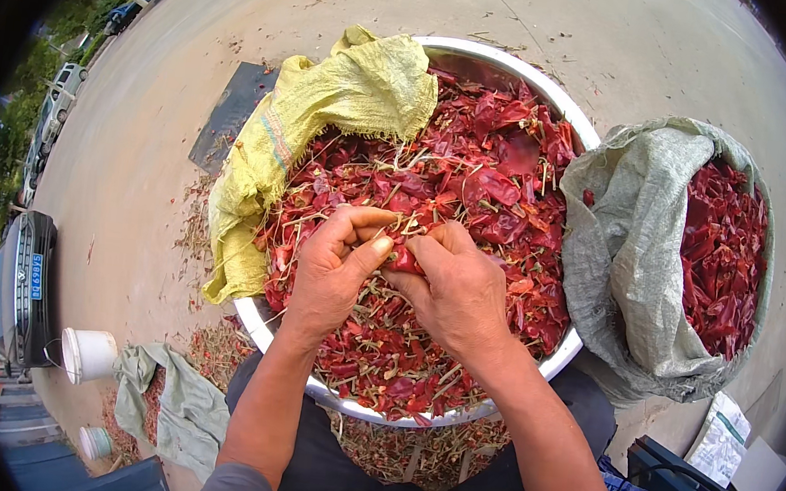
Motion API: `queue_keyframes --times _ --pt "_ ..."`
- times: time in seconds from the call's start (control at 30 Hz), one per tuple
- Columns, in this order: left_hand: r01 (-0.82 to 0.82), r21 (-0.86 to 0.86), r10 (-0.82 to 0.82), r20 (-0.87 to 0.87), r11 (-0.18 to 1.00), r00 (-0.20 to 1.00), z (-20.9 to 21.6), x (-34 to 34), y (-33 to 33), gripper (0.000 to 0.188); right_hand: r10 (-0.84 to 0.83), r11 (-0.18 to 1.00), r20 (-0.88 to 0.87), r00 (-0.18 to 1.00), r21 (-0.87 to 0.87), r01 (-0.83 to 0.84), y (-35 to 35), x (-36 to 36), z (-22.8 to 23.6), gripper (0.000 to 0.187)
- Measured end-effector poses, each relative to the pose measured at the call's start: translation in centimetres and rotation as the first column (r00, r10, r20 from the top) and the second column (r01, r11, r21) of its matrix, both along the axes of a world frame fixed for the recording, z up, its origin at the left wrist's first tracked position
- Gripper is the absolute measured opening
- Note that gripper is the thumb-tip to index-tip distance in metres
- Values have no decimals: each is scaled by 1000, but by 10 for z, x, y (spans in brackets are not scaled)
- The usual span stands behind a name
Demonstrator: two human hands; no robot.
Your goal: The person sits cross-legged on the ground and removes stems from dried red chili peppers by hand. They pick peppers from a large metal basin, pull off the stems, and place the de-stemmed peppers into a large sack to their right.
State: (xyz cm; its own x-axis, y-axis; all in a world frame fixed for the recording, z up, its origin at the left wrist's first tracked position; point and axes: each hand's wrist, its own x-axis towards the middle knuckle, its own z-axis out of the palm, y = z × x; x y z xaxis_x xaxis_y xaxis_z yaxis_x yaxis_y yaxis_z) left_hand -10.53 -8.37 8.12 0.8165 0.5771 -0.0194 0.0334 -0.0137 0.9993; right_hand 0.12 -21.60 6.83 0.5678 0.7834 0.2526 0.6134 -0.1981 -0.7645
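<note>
Peppers [498,187], red and too many to count, heap the one basin [255,325] before me, so I judge much is left; the one upright sack [636,231] at its right already holds plenty of red pieces [724,244]. My left hand [339,261] and right hand [454,284] are nearly closed, pinching what looks like one red pepper [403,261] over the heap. I count one yellow sack [361,86] draped over the rim, one limp greenish sack [190,411] and one white bucket [87,355] on the ground [146,250].
</note>
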Motion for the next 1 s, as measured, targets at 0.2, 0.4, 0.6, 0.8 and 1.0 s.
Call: queue_keyframes --times 0.2,0.4,0.6,0.8,1.0 --pt "40 0 -39 -87 999 995 -6 -3 2 15 42 999 52 998 4 -43 3 0 -5 20" --pt "42 690 -48 -10 722 999 -8 -3 -2 8 169 978 -305 937 -70 -199 -4 1 -3 20" --pt "63 226 -29 -153 972 988 -2 -7 -11 17 195 974 -128 972 -89 -207 -9 -2 -3 23" --pt "-237 -528 386 192 816 902 -18 -6 36 16 345 935 76 936 57 -349 -13 -16 -1 28" --pt "-675 592 852 -37 440 522 3 -15 142 19 168 986 -206 964 32 -165 -23 -3 -6 26"
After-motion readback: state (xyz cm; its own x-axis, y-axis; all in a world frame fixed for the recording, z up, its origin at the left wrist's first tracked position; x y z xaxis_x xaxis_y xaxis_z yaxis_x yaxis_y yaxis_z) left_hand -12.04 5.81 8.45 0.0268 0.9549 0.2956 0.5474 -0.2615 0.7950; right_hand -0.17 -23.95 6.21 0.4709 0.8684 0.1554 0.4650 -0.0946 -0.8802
